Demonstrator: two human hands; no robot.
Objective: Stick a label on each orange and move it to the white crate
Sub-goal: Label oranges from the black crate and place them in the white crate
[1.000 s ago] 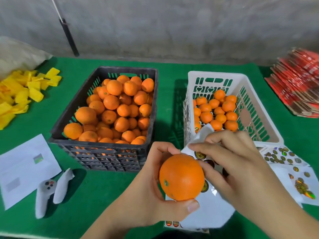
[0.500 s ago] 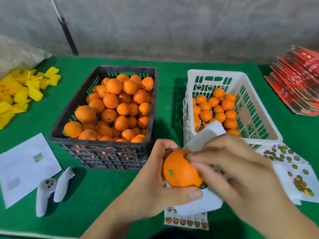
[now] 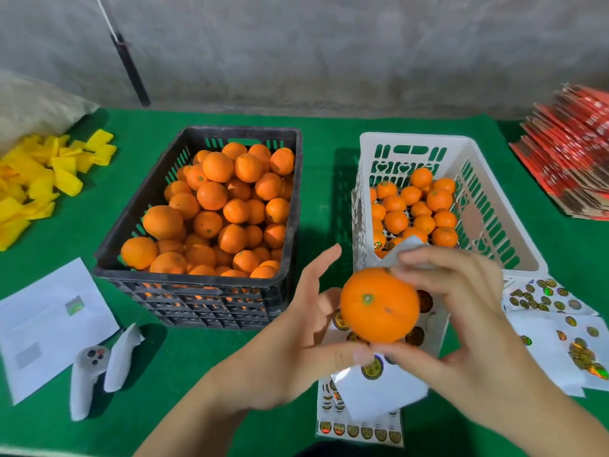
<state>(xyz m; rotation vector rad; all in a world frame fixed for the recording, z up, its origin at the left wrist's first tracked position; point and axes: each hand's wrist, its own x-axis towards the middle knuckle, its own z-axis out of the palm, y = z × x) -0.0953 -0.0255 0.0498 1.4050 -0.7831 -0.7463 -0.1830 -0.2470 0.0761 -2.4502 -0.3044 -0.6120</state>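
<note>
One orange [image 3: 379, 305] is up in front of me, stem end towards the camera. My right hand [image 3: 461, 311] grips it, fingers over its top and thumb beneath. My left hand [image 3: 296, 331] is just left of the orange with straight, spread fingers; its blurred thumb lies under the fruit. A white label sheet [image 3: 379, 387] with round gold stickers hangs behind and below the orange. The white crate [image 3: 454, 143] at the right holds several labelled oranges. The black crate [image 3: 197, 278] at the left is heaped with oranges.
More label sheets [image 3: 557, 328] lie right of the white crate, and a strip [image 3: 359, 427] lies near the front edge. At the left are a white paper [image 3: 43, 321], a white controller [image 3: 95, 367] and yellow pieces [image 3: 43, 179]. Red cardboard stacks [image 3: 573, 153] sit at the far right.
My left hand has let go of the orange and its fingers have straightened. My right hand has taken the orange and turned its stem end towards me.
</note>
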